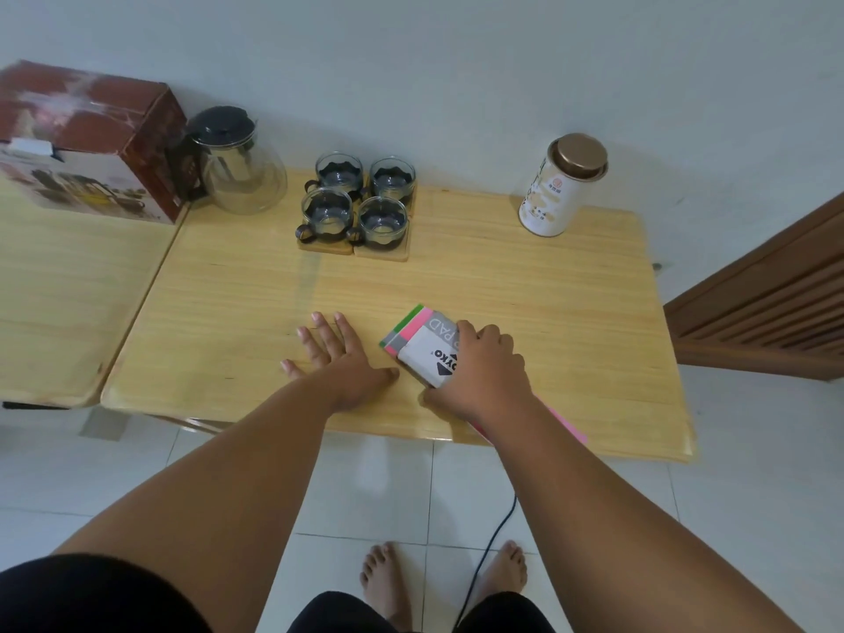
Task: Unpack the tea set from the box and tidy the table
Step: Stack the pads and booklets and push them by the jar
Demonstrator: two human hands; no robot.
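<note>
Four glass cups [356, 198] stand in a close square at the far side of the bench [502, 276], each on a wooden coaster [381, 253], and all four look empty. Just to their left is the glass teapot [240, 169] with its black lid on and a metal strainer inside. It stands next to the brown box [87, 139], which rests on a second table [68, 290] and has its top flaps down, so I cannot see what is inside. So the tea set seems already unpacked, and I judge that tidying is the step in hand.

The hands are apart but near each other, at the near middle of the bench. The left hand [340, 358] lies flat on the wood with the fingers spread and holds nothing. The right hand [484, 372] is curled over a pack of pads [422, 344], grey and white with pink and green edges, and grips it from above.

The long axis of the pack runs diagonally, from far-left to near-right. A pink strip [571, 429] shows under the right forearm at the bench edge, probably part of the same pack. The tea set lies well apart, ahead and to the left. A white tin [559, 185] with a gold lid, closed, stands at the far right, and the right hand is the nearer one to it.
</note>
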